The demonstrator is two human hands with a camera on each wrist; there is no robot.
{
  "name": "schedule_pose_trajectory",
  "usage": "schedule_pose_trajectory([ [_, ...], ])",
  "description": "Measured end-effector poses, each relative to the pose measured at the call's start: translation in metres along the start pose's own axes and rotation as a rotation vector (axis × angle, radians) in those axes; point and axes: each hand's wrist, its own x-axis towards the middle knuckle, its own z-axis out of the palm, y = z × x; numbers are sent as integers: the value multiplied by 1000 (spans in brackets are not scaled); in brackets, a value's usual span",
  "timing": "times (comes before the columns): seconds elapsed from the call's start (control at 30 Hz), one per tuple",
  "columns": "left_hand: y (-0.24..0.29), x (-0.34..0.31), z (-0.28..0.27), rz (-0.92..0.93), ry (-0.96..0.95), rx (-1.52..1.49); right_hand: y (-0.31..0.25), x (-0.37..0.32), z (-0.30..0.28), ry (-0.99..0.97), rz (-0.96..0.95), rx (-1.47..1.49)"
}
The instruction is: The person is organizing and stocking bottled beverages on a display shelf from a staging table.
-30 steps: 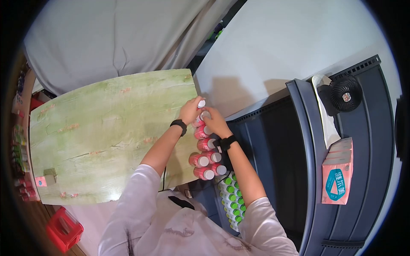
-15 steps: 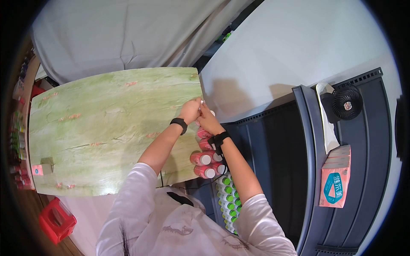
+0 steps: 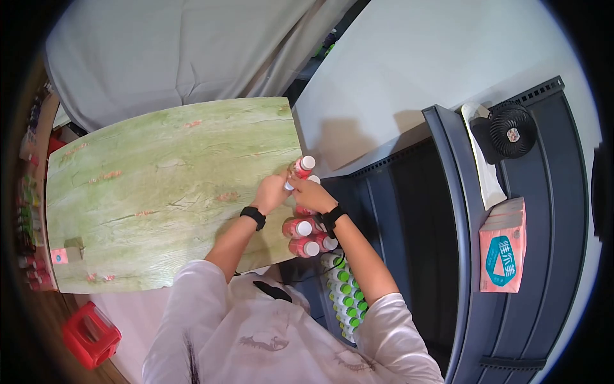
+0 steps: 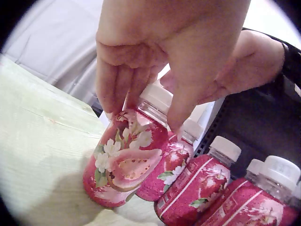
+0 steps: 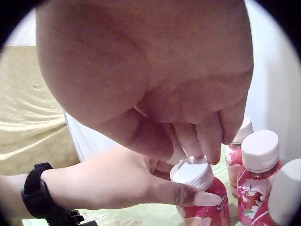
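At the table's right edge my left hand [image 3: 272,194] grips a pink-red juice bottle [image 4: 124,165] around its neck and shoulder, and the bottle stands tilted slightly in the left wrist view. My right hand [image 3: 313,197] reaches over from the right, its fingertips at the bottle's white cap [image 5: 193,174]. Another pink bottle [image 3: 299,170] stands just beyond both hands. More pink bottles with white caps [image 3: 297,228] line the table edge nearer to me, partly hidden under the right wrist.
The green wood-patterned table [image 3: 160,192] stretches to the left, with a small box [image 3: 67,255] near its far-left corner. Green-capped bottles [image 3: 346,301] stand lower down. A dark shelf unit on the right holds a tissue pack [image 3: 502,259] and a fan [image 3: 511,131]. A red jug [image 3: 91,335] stands lower left.
Both hands have moved from the farthest bottle, where they met at its cap, to the bottle nearer to me. The farthest bottle now stands free of the hands.
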Motion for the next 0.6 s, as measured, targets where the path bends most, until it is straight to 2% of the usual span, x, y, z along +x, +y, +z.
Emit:
schedule_pose_trajectory([
  [0.17,8,-23,8,3,-62,7,-7,-19,-6,-139,12,-138],
  [0.43,23,-35,11,31,-40,-61,4,-33,4,-59,6,-126],
  [0.6,28,-37,10,31,-130,-20,7,-41,8,-30,-4,-103],
])
